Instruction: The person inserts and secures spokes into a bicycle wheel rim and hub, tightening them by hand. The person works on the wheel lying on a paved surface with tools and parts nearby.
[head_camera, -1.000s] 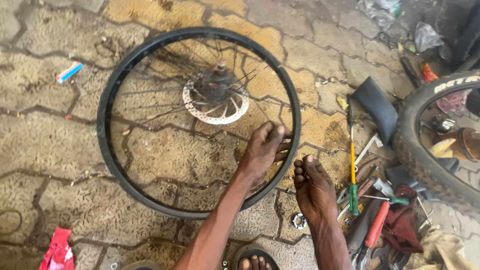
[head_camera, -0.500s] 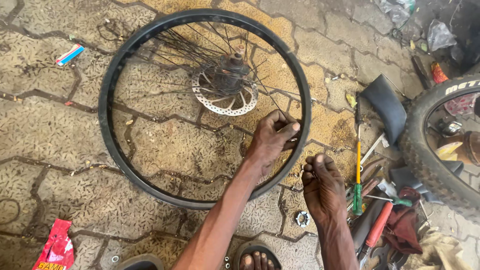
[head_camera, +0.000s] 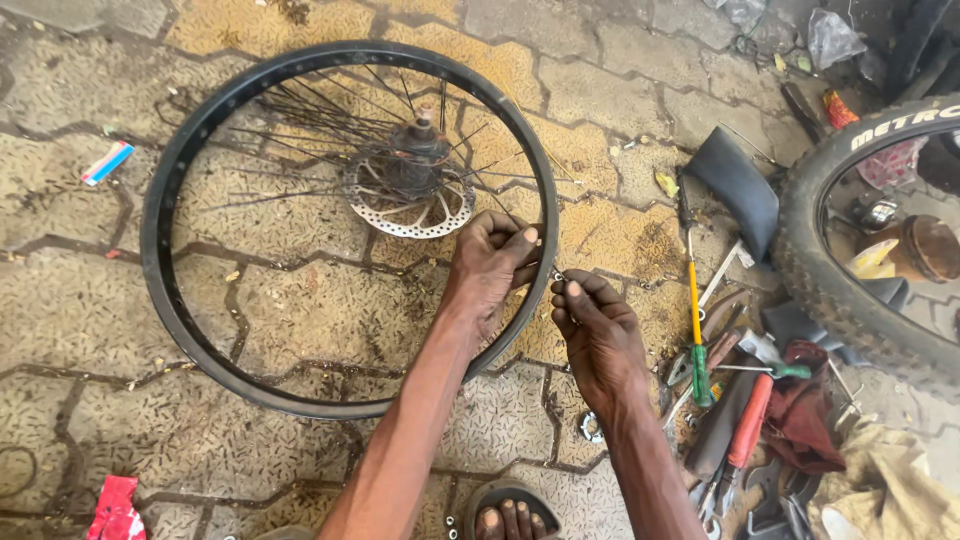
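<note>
At the very bottom, toes in a sandal (head_camera: 503, 518) peek out. Just above, the right hand (head_camera: 598, 335) sits outside the black rim (head_camera: 175, 175). Its fingers are curled in tight, and thumb and first finger pinch something tiny and shiny at the rim's edge. It looks like a little spoke nut, but it is too small to be sure. A small metal ring (head_camera: 590, 428) lies on the ground near the wrist.

Next comes the left hand (head_camera: 492, 262). It rests on the right side of the rim, fingers bent over it, and it seems to hold a thin spoke (head_camera: 487, 190) by its end. The two hands almost touch.

To do this bit well, I think the left hand should keep the spoke end steady at its hole in the rim, and the right hand should turn the tiny piece slowly so it goes on straight and does not drop onto the stones (head_camera: 80, 300).

Further out, the rim lies flat on the ground. The hub with its silver disc (head_camera: 405, 195) sits inside, off to one side, with loose spokes fanning out. On the right are a yellow and green screwdriver (head_camera: 695, 320) and a knobbly tyre (head_camera: 830, 270).
</note>
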